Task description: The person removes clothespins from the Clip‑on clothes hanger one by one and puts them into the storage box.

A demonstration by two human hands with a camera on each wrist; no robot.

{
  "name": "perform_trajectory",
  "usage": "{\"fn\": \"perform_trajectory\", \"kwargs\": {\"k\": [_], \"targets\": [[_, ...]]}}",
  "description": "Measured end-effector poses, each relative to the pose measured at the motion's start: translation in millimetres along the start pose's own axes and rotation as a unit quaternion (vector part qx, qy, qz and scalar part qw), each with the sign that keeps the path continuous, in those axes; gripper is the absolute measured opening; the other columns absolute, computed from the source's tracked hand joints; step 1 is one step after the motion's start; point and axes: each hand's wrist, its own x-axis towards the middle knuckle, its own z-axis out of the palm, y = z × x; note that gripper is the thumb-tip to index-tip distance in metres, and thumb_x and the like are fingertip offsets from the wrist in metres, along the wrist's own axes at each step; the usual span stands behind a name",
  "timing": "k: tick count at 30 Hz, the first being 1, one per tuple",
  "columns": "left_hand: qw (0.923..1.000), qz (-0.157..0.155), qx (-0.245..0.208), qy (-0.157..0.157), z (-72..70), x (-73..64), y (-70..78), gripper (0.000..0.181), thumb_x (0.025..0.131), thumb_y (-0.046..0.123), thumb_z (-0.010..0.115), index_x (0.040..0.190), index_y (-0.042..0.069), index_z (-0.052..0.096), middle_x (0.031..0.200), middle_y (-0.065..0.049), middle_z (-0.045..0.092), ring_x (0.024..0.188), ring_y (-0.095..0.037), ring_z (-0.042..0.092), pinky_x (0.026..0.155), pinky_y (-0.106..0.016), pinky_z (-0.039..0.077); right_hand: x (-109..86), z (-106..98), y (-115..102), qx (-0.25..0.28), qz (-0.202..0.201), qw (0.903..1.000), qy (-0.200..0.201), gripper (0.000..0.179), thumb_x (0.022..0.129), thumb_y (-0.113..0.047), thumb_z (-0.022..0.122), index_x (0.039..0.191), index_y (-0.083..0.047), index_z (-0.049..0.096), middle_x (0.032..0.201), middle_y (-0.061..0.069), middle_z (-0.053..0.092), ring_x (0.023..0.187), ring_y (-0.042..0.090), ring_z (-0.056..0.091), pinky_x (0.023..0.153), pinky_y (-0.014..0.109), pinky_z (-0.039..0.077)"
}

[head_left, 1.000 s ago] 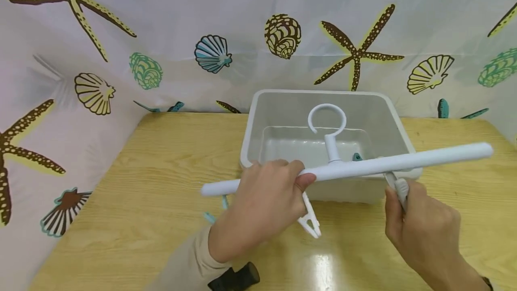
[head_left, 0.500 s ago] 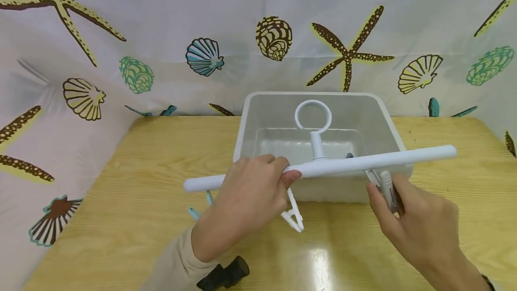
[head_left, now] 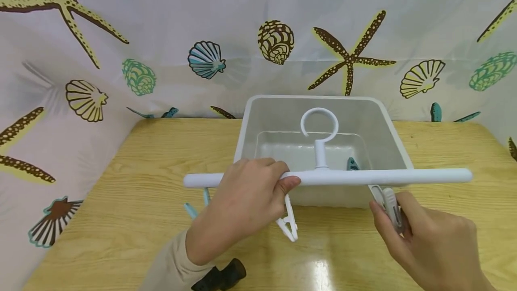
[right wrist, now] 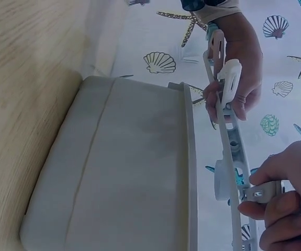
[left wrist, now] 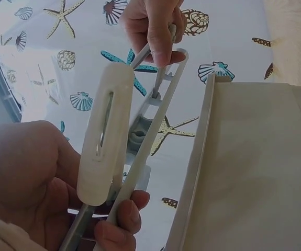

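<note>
In the head view, a white clip hanger (head_left: 363,177) with a round hook is held level above the table, in front of the tub. My left hand (head_left: 246,201) grips its bar left of the hook. Beneath that hand hangs a white clip (head_left: 290,226); a light blue clip (head_left: 190,210) hangs farther left. My right hand (head_left: 440,232) pinches a grey clip (head_left: 391,208) against the underside of the bar's right half. The right wrist view shows this grey clip (right wrist: 265,192) meeting the hollow side of the bar. Whether it is fastened there, I cannot tell.
A light grey tub (head_left: 258,107) stands on the wooden table (head_left: 133,192) behind the hanger, with a teal clip (head_left: 352,164) inside it. A black device (head_left: 226,275) is on the left wrist. A curtain printed with shells (head_left: 206,59) and starfish hangs at the back.
The hanger's right end has come down, so its tilted bar is now level. My right hand has lowered slightly with the grey clip; my left hand keeps its grip.
</note>
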Motion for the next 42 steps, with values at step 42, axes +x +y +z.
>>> {"fn": "perform_trajectory", "kwargs": {"k": [42], "targets": [[0.9995,0.011,0.026,-0.013,-3.4,-2.3,-6.5,0.028,0.093,0.024,0.063,0.069,0.012,0.054,0.06,0.006,0.044,0.053,-0.012,0.043,0.053,-0.029,0.037,-2.1,-5.0,17.3,0.033,0.044,0.998,0.03,0.057,0.099,-0.053,0.041,0.069,-0.006,0.05,0.066,-0.001,0.043,0.055,0.003,0.032,0.038,0.02,0.024]]}}
